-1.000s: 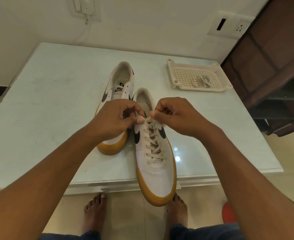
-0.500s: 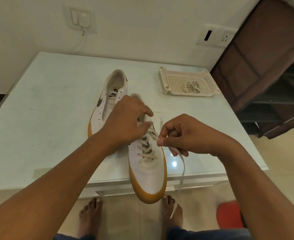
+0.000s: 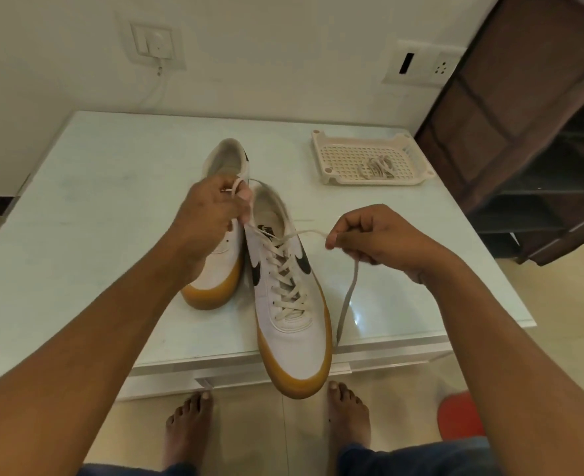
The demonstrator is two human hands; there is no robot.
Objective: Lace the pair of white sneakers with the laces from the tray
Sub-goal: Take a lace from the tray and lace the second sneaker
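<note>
While taut, lace ends (image 3: pixel 309 232) well apart

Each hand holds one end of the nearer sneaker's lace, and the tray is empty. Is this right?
No: the head view shows a bundled lace lying in the tray. The left hand and right hand do each hold one end of the threaded lace on the nearer sneaker.

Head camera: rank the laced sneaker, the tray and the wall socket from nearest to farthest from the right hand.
1. Laced sneaker, just left of the right hand.
2. Tray, beyond the hand, farther back on the table.
3. Wall socket, up on the wall behind the table.
</note>
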